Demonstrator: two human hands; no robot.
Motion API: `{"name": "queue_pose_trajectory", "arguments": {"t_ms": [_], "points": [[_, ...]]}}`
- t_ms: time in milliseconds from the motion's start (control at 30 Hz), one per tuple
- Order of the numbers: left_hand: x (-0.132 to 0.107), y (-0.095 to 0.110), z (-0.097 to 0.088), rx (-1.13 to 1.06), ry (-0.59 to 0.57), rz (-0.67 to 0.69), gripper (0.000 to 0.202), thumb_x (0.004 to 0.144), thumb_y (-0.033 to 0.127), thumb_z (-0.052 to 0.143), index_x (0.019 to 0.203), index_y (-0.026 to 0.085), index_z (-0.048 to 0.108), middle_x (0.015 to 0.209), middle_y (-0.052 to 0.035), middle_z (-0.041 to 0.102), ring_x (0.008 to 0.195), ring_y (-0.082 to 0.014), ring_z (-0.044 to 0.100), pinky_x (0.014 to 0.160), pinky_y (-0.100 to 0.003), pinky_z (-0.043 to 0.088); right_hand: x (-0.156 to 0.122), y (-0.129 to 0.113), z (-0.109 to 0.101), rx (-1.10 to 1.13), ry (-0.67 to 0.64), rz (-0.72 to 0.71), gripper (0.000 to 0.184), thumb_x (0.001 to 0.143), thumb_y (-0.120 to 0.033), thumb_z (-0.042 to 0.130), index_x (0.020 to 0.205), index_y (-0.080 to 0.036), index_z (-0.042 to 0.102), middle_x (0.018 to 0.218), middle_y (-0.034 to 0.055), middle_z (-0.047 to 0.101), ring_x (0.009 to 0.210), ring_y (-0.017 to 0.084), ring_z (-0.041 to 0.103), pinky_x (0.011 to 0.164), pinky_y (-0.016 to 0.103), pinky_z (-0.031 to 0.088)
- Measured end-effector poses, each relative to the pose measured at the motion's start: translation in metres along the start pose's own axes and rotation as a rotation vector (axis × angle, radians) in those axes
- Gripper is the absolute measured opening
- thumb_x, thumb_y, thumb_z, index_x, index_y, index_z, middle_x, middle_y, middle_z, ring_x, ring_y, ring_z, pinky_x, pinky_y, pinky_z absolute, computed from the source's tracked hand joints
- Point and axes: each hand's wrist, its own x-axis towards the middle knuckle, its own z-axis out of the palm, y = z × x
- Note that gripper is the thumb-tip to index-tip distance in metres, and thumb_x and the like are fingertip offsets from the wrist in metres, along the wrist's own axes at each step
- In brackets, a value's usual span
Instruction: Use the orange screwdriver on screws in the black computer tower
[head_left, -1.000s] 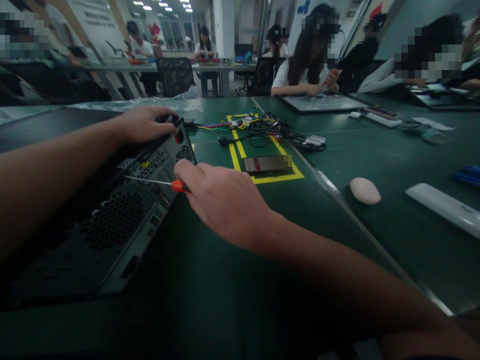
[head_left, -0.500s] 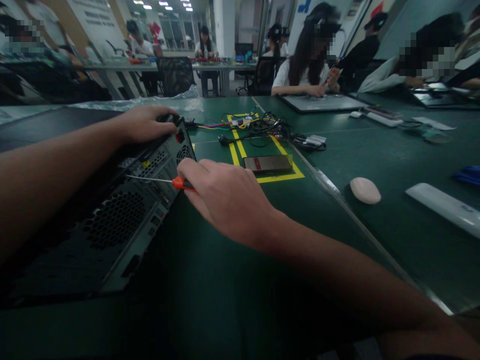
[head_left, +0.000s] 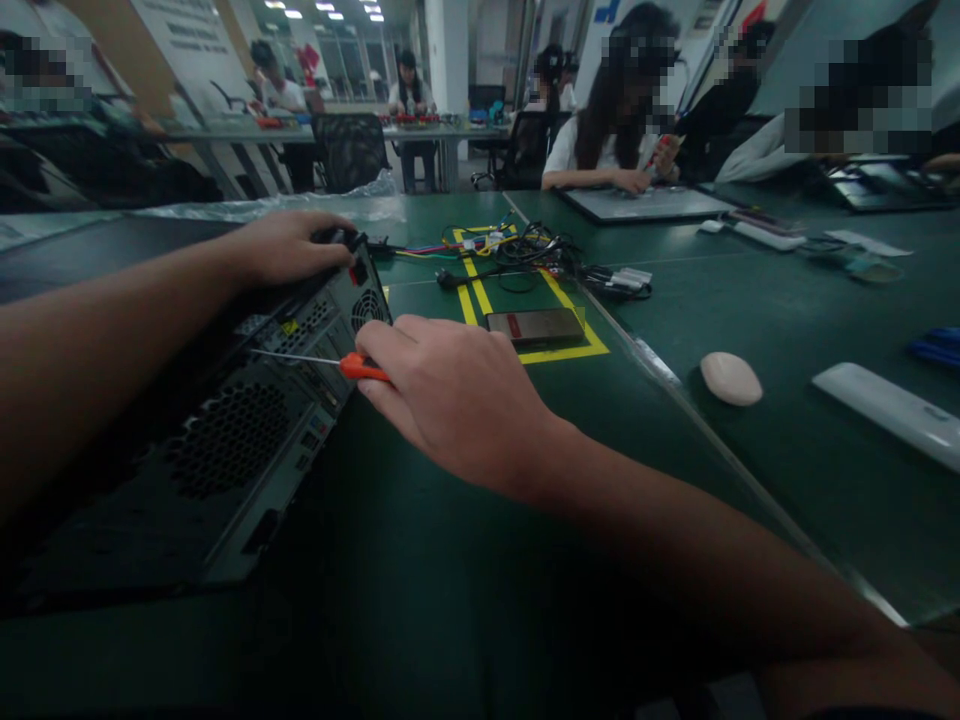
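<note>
A dark computer case [head_left: 307, 440] lies on the left of the table, its metal back panel with vents and ports turned toward the right. My left hand [head_left: 289, 245] reaches across the top and grips the case's far upper edge; some of its fingers are hidden behind that edge. Closed around an orange-handled screwdriver [head_left: 358, 367] is my right hand [head_left: 457, 400], just right of the back panel. The thin shaft points left, and its tip is at the panel's upper edge. Whether the tip sits in a screw I cannot tell.
Beyond my right hand lie a phone [head_left: 536, 326], yellow tape [head_left: 559, 354] and tangled cables [head_left: 540, 250]. To the right are a pale mouse [head_left: 730, 379] and a white bar-shaped object [head_left: 885, 410]. A person [head_left: 600, 140] works across the table over a flat panel [head_left: 645, 203].
My right hand and the screwdriver have shifted very slightly left. My left hand and the computer case stay where they were.
</note>
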Motion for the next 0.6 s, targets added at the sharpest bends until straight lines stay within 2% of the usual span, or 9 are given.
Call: {"name": "queue_pose_trajectory", "arguments": {"t_ms": [133,233,367,467,600], "points": [[0.0002,0.0002,0.0005,0.012,0.006,0.008,0.077,0.087,0.059,0.046,0.151,0.017,0.058,0.143,-0.0136,0.064,0.130,-0.0375,0.059,0.115,-0.049,0.042,0.0012,-0.0015,0.0010,0.029,-0.003,0.016,0.035,0.109,-0.037,0.042,0.108,-0.018,0.072,0.101,0.0063,0.074,0.091,0.023,0.070,0.059,0.034,0.027],[0.0003,0.0005,0.0006,0.004,0.002,-0.015,0.078,0.086,0.059,0.046,0.152,0.018,0.057,0.146,-0.0126,0.062,0.132,-0.0379,0.058,0.115,-0.049,0.042,0.0014,-0.0016,0.0029,0.052,0.005,0.027,0.035,0.109,-0.039,0.044,0.112,-0.018,0.071,0.100,0.0059,0.075,0.090,0.024,0.070,0.059,0.034,0.028],[0.0008,-0.0002,0.0008,0.006,0.006,0.005,0.080,0.085,0.060,0.046,0.152,0.017,0.057,0.145,-0.0130,0.062,0.134,-0.0374,0.056,0.116,-0.048,0.041,0.0002,0.0004,0.0036,0.053,0.015,-0.038,0.029,0.107,-0.029,0.047,0.126,-0.017,0.065,0.105,0.0040,0.074,0.092,0.025,0.070,0.059,0.035,0.029],[0.0004,0.0004,0.0008,0.013,0.006,0.007,0.079,0.086,0.060,0.045,0.151,0.017,0.058,0.143,-0.0137,0.064,0.132,-0.0375,0.058,0.115,-0.048,0.042,-0.0004,0.0026,0.0034,-0.002,0.023,-0.050,0.031,0.107,-0.021,0.039,0.125,-0.020,0.064,0.107,0.0034,0.073,0.090,0.023,0.069,0.058,0.034,0.026],[-0.0006,0.0022,0.0006,0.017,0.013,-0.022,0.079,0.086,0.058,0.046,0.153,0.017,0.057,0.144,-0.0115,0.063,0.132,-0.0375,0.058,0.115,-0.049,0.041,-0.0003,0.0034,0.0031,-0.023,0.019,-0.040,0.031,0.108,-0.020,0.038,0.123,-0.019,0.065,0.106,0.0045,0.073,0.089,0.023,0.068,0.059,0.033,0.027]]}}
